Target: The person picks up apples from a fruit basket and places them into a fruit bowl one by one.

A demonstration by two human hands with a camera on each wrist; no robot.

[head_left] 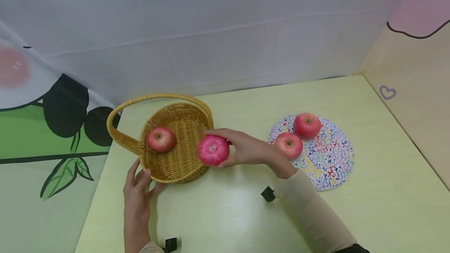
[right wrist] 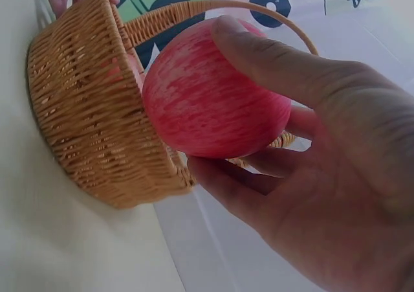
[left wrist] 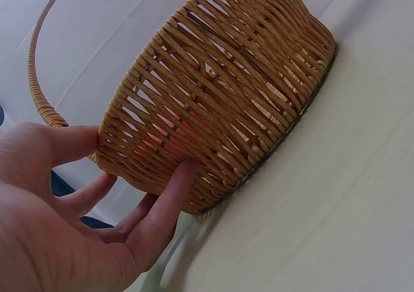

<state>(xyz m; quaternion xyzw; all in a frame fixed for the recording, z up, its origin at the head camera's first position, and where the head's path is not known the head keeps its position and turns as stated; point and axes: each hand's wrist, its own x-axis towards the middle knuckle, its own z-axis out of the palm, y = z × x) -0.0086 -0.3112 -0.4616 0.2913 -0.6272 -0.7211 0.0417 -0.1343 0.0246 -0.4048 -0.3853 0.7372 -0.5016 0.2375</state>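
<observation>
My right hand holds a red apple between thumb and fingers, above the right rim of the wicker basket. In the right wrist view the held apple hides part of the basket's rim. Another apple sits inside the basket at its left. At the basket's near left side my left hand grips the wall; the left wrist view shows its thumb and fingers spread around the weave. Two more apples lie on a patterned round mat at the right.
The round mat has a multicoloured squiggle print and lies on the pale table. The basket's tall handle leans toward the back left. A white cloth wall stands behind the table, and a cream panel borders its right side.
</observation>
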